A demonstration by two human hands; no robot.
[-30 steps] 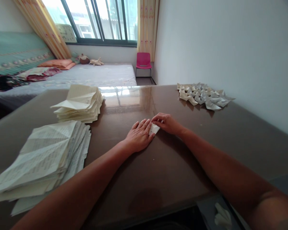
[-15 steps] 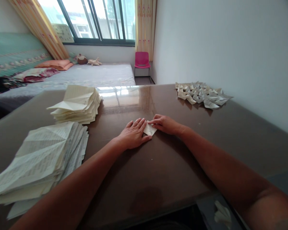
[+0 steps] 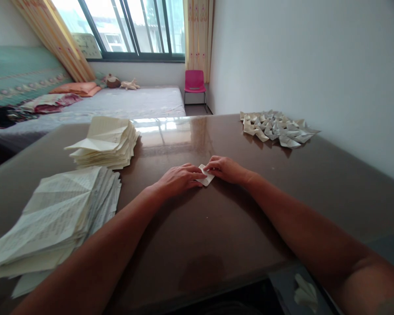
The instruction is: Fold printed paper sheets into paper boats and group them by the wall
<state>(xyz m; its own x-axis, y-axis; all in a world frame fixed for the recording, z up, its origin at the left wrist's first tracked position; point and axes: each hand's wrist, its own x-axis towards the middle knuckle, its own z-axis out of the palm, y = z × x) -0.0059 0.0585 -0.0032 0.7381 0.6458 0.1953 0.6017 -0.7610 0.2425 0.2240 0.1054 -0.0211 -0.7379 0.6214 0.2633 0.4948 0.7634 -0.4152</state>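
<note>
A small folded piece of white paper [image 3: 206, 179] lies on the brown table between my two hands. From the left, my left hand [image 3: 181, 178] touches its edge with the fingertips, thumb toward me. My right hand [image 3: 223, 169] has its fingers bent onto the paper's upper right side, fingertips pressed on it. Both palms face down, and the undersides of the fingers are hidden. Two stacks of creased paper stand at the left, a cream one [image 3: 107, 144] behind and a printed one [image 3: 59, 210] nearer me.
A cluster of folded paper pieces [image 3: 277, 127] lies at the table's back right, near the wall. The glossy table [image 3: 210, 245] reaches to my front. Beyond it are a bed [image 3: 144, 101] and a pink chair [image 3: 194, 82].
My left hand has risen from lying flat with spread fingers and now touches the paper with its fingertips. My right hand has shifted slightly left over the paper.
</note>
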